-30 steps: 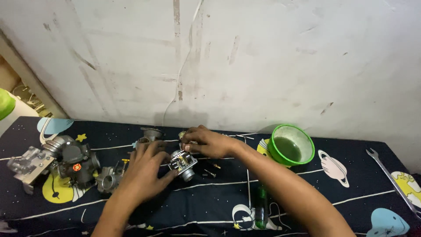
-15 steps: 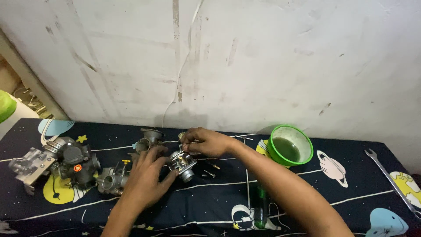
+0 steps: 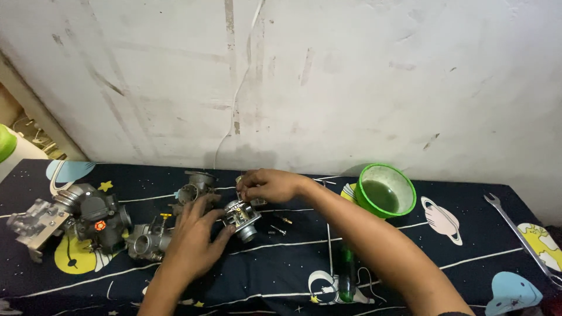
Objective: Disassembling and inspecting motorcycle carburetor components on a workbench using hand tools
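A small silver carburetor body (image 3: 243, 215) lies on the dark space-patterned cloth (image 3: 281, 275). My left hand (image 3: 193, 234) rests beside it, fingertips touching its left side and steadying it. My right hand (image 3: 270, 185) hovers just above and behind it, fingers pinched on a small metal part that is mostly hidden. A few tiny loose pieces, a spring and a brass screw (image 3: 280, 225), lie just right of the carburetor.
More carburetors sit at the left (image 3: 88, 213), (image 3: 146, 241), and behind my left hand (image 3: 196, 184). A green bowl (image 3: 386, 190) stands at the right. A green-handled screwdriver (image 3: 345, 275) lies under my right forearm. A spanner (image 3: 524, 237) lies far right. A white wall rises behind.
My left hand has slid down and slightly back along the carburetor's left side. My right hand stays pinched above it. The view has shifted a little.
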